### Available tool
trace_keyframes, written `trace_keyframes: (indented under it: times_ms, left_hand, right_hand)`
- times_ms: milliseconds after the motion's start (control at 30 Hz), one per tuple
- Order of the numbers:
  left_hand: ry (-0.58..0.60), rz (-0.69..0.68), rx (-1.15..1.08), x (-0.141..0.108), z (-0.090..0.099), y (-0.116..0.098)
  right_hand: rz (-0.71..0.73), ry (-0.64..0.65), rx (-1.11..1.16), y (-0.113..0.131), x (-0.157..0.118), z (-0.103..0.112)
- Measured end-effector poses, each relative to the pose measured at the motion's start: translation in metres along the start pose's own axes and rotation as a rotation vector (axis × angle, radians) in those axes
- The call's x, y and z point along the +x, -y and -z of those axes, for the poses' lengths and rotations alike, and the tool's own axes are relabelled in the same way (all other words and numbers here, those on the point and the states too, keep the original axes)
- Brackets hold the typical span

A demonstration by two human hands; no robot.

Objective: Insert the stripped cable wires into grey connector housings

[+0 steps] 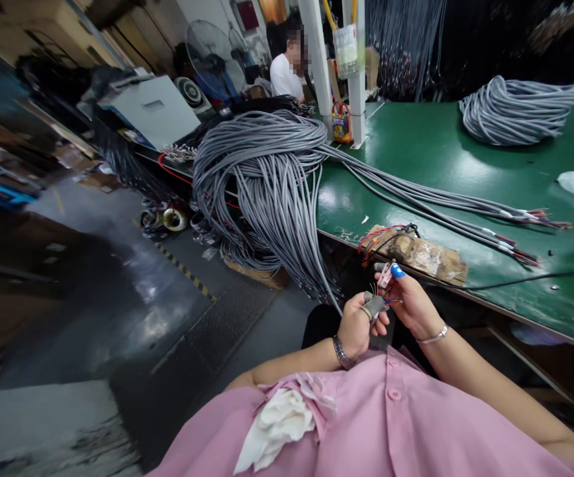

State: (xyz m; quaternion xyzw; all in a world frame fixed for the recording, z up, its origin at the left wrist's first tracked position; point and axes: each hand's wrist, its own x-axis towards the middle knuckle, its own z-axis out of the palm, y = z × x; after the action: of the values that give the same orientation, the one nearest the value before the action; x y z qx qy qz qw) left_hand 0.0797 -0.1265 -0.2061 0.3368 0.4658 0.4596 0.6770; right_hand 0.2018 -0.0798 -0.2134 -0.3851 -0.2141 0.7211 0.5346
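Observation:
My left hand (357,326) is closed around the end of a grey cable, with grey wrapping on its thumb. Thin coloured wires (392,301) fan out of that end between my two hands. The cable (332,299) runs back up to a big draped bundle of grey cables (271,159) at the bench edge. My right hand (412,306), its thumb tip wrapped in blue, pinches a small pale pink-and-white piece (384,274) just above the wires. What kind of piece it is I cannot make out.
Cable ends with bared wires (515,215) lie across the green bench (416,146). A worn, taped wooden block (416,255) sits at the front edge. Behind are a coiled cable bundle (520,109), a white post (316,59) and a seated person (287,76).

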Motion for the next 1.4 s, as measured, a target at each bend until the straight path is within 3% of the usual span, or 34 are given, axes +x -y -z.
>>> trace_keyframes:
  times_ms: [333,667,833,1167,1300,1400]
  left_hand:
    - [0.017,-0.059,-0.045,-0.013,0.007,-0.005]
    - [-0.047,-0.103,-0.13,-0.005,-0.001,-0.012]
    - [-0.054,-0.09,-0.109,-0.001,-0.001,-0.006]
    - [-0.013,-0.067,-0.068,-0.003,0.002,0.002]
    - [-0.001,-0.085,-0.047,-0.006,0.008,0.003]
    - [0.04,-0.079,0.043,-0.008,0.016,0.008]
  right_hand:
    - [-0.1,0.146,0.044,0.01,0.001,0.005]
    - [-0.029,0.115,0.008,0.006,-0.001,0.003]
    - [-0.016,0.025,0.049,0.007,-0.002,-0.002]
    - [-0.02,0.008,0.044,-0.001,0.0,0.002]
    - [-0.125,0.111,0.043,0.004,-0.004,0.012]
    - [-0.285,0.234,-0.118,0.015,-0.01,0.022]
